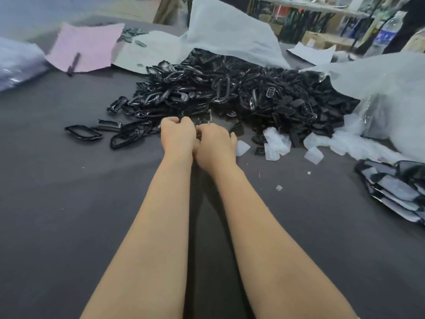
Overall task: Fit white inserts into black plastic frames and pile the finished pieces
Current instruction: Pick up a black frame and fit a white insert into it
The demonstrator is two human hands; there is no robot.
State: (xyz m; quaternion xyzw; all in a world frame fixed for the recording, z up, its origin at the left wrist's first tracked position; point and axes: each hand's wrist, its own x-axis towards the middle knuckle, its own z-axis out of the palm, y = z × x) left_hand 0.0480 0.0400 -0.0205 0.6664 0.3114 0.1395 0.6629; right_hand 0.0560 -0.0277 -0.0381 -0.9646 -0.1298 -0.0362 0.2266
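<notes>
A big heap of black plastic frames (pixel 220 88) lies on the grey table (pixel 69 203), spilling from a white plastic bag (pixel 230 31). A few loose frames (pixel 84 132) lie to the left of my hands. White translucent inserts (pixel 273 143) are scattered at the heap's right foot. My left hand (pixel 178 134) and my right hand (pixel 216 143) are pressed together at the heap's near edge, fingers curled around a small dark piece that is mostly hidden between them. A pile of finished pieces (pixel 395 189) sits at the right edge.
A pink sheet (pixel 85 47) with a pen (pixel 74 64) lies at the back left. A clear bag (pixel 16 63) is at the far left. Another plastic bag (pixel 391 88) lies at the right. A water bottle (pixel 386 35) stands at the back right, near shelves.
</notes>
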